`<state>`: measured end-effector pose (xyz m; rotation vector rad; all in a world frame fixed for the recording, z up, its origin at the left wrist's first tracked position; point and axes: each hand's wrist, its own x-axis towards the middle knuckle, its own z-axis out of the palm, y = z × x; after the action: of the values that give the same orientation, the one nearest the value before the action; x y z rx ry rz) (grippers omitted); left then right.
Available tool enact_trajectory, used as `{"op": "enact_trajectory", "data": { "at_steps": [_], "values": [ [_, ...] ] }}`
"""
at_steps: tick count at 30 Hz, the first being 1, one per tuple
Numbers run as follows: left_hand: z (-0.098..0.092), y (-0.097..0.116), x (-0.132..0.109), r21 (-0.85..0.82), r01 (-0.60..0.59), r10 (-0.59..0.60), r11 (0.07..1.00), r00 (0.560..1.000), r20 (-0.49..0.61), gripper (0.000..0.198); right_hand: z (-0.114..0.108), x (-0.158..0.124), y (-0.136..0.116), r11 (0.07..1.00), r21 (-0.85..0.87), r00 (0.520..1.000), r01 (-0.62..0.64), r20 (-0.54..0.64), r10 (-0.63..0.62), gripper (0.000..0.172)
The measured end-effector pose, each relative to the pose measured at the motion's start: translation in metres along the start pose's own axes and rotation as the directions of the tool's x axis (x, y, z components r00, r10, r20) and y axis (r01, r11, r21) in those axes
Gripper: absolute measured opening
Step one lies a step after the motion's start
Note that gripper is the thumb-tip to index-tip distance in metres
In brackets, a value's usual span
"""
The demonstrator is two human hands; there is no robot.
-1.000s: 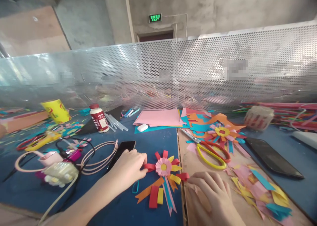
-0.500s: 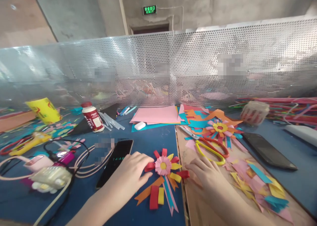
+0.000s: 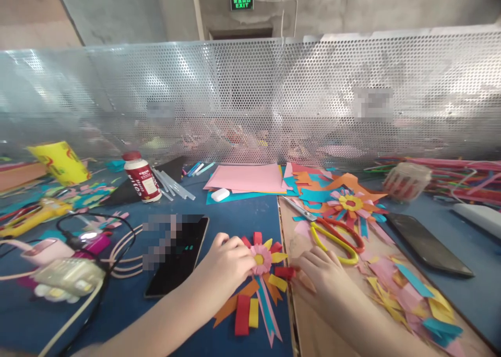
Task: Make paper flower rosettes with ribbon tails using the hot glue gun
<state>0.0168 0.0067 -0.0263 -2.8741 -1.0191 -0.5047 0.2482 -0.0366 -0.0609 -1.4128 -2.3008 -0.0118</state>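
Observation:
A paper flower (image 3: 261, 258) with a pink rosette, yellow centre, red and yellow loops and trailing ribbons lies on the blue table (image 3: 242, 216). My left hand (image 3: 227, 265) is curled over its left side, fingers closed on the left loops by the rosette. My right hand (image 3: 323, 276) rests on the brown board (image 3: 313, 325), its fingertips pinching a red loop (image 3: 285, 272) on the flower's right side. A second finished flower (image 3: 351, 203) lies farther back on coloured paper.
Scissors (image 3: 332, 234) with yellow and red handles lie behind my right hand. A phone (image 3: 178, 255) lies left of the flower, another phone (image 3: 428, 245) to the right. Paper scraps (image 3: 410, 294), a glue bottle (image 3: 140, 177), a pink sheet (image 3: 246, 178), cables (image 3: 117, 247) and a perforated metal screen (image 3: 250, 101) surround the spot.
My left hand has slid right onto the flower's left loops and closed on them. My right hand has moved up and left to the red loop. The view has tilted slightly.

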Motion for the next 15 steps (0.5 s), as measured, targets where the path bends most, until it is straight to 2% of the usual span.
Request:
{"op": "enact_trajectory", "data": {
  "at_steps": [6,13,15],
  "values": [
    [-0.01,0.007,0.001,0.007,0.064,-0.064,0.998,0.997,0.039,0.007,-0.004,0.011,-0.009,1.0,0.001,1.0,-0.009,-0.02,0.009,0.007],
    [-0.008,0.006,0.002,-0.009,0.099,-0.098,0.995,0.994,0.051,0.006,-0.004,0.017,-0.008,1.0,-0.025,0.999,-0.002,-0.053,0.001,0.009],
    [-0.008,0.005,0.001,-0.013,0.101,-0.101,0.995,0.994,0.043,0.006,-0.005,0.017,-0.009,0.996,-0.084,0.996,0.015,-0.082,-0.021,0.007]
  ]
}}
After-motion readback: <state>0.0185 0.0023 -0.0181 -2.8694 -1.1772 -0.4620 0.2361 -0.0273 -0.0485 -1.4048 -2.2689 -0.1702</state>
